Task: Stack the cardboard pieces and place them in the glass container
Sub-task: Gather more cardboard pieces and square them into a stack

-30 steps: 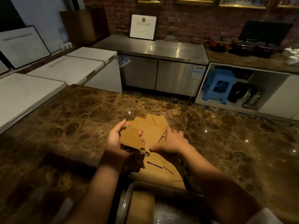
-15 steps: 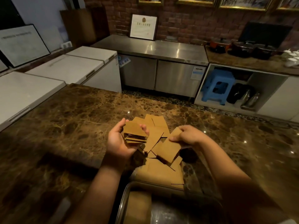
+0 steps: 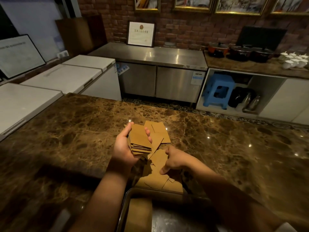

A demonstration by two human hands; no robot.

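My left hand point(image 3: 122, 149) grips a stack of brown cardboard pieces point(image 3: 140, 139) above the marble counter, thumb on one side and fingers curled over the other edge. Below and to its right, my right hand point(image 3: 173, 160) reaches down onto loose cardboard pieces point(image 3: 158, 158) spread on the counter, its fingers pinching the edge of one. More loose pieces lie farther back point(image 3: 158, 129) and nearer me point(image 3: 157, 180). The glass container point(image 3: 127, 198) sits at the near edge, with a cardboard stack point(image 3: 138, 213) inside.
The brown marble counter point(image 3: 217, 148) stretches wide on both sides of the pile. White chest freezers point(image 3: 55, 81) stand to the left, beyond the counter. A steel cabinet point(image 3: 150, 64) and a shelf with a blue stool point(image 3: 217, 91) are across the aisle.
My right hand put its piece onto the stack in my left hand, then dropped back toward me onto the loose pieces. The left hand's stack has risen slightly and grown.
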